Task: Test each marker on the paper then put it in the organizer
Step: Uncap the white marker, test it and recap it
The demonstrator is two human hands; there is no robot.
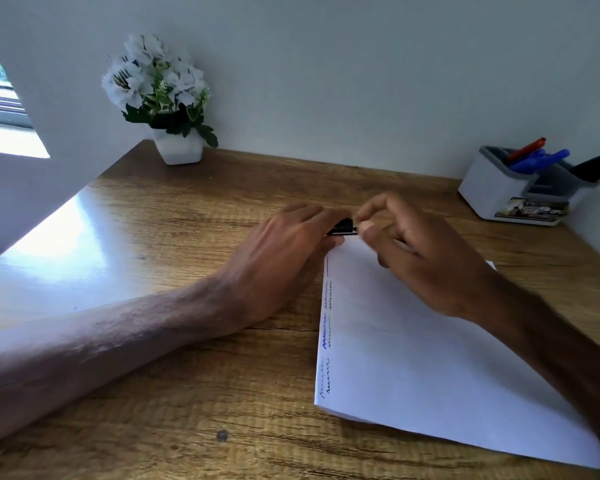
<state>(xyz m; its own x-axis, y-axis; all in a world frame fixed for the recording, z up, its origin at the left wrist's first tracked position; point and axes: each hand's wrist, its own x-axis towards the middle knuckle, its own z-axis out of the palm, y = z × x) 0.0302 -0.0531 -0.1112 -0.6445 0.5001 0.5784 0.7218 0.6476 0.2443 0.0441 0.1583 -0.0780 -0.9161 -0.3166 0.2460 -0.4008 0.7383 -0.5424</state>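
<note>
left hand grips a black marker; right hand pinches its end, above the paper corner.

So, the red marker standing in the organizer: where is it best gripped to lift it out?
I'd pinch the red marker by its exposed upper end, the only part above the rim of the organizer. It leans right, so come from above and pull along that slant; blue markers crowd its lower side.
</note>
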